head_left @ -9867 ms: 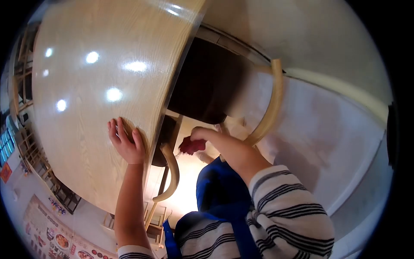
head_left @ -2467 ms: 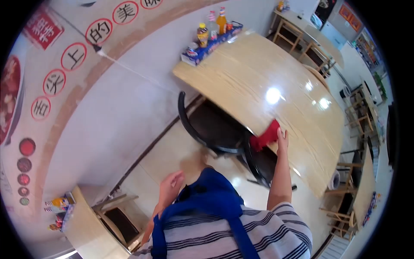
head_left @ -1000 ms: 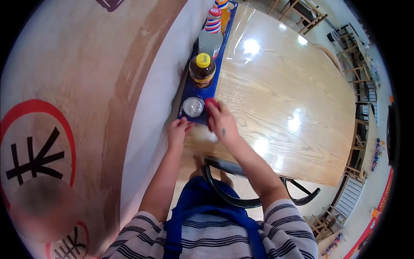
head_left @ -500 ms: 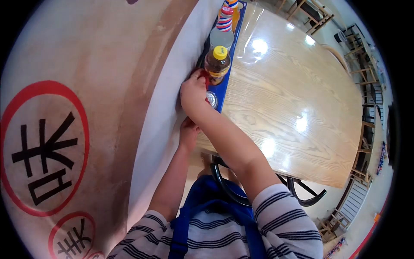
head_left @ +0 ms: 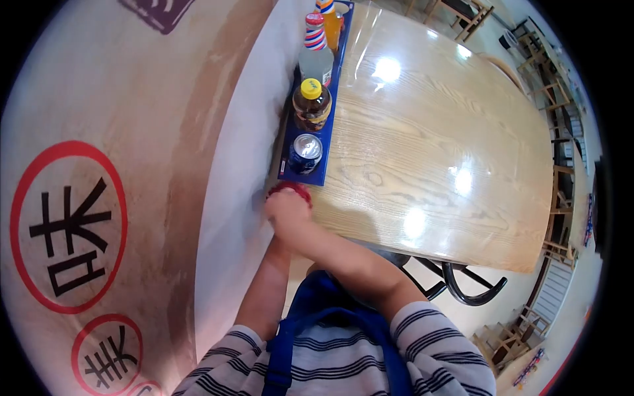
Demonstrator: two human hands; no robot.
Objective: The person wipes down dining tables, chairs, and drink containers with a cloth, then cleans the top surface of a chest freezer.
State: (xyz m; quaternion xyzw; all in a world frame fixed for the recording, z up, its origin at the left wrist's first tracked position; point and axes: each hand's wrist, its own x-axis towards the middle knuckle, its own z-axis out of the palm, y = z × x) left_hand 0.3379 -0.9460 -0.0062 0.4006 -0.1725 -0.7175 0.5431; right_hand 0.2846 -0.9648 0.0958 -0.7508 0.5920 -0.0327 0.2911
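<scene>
My right hand [head_left: 288, 210] is closed around a bunched red cloth [head_left: 298, 190], just off the near end of a blue tray [head_left: 317, 175] at the table's left edge. Beneath it, my left forearm [head_left: 264, 290] reaches up, and the right hand hides the left fingers. Closest to the hands on the tray stands a dark blue can [head_left: 306, 154] with a silver top. Behind it come a brown bottle with a yellow cap [head_left: 311, 105] and a clear bottle with a striped neck [head_left: 316, 58]. An orange bottle [head_left: 327, 26] stands farther back.
A pale wooden table [head_left: 422, 152] spreads to the right of the tray. Along the left runs a wall [head_left: 165, 198] with red-ringed characters. A black-framed chair [head_left: 462, 290] is tucked at the near edge. More wooden furniture [head_left: 561, 171] lines the far right.
My right hand has drawn back toward me with the red cloth, from beside the brown bottle to past the tray's near end. The can is now uncovered, and my left hand is more hidden.
</scene>
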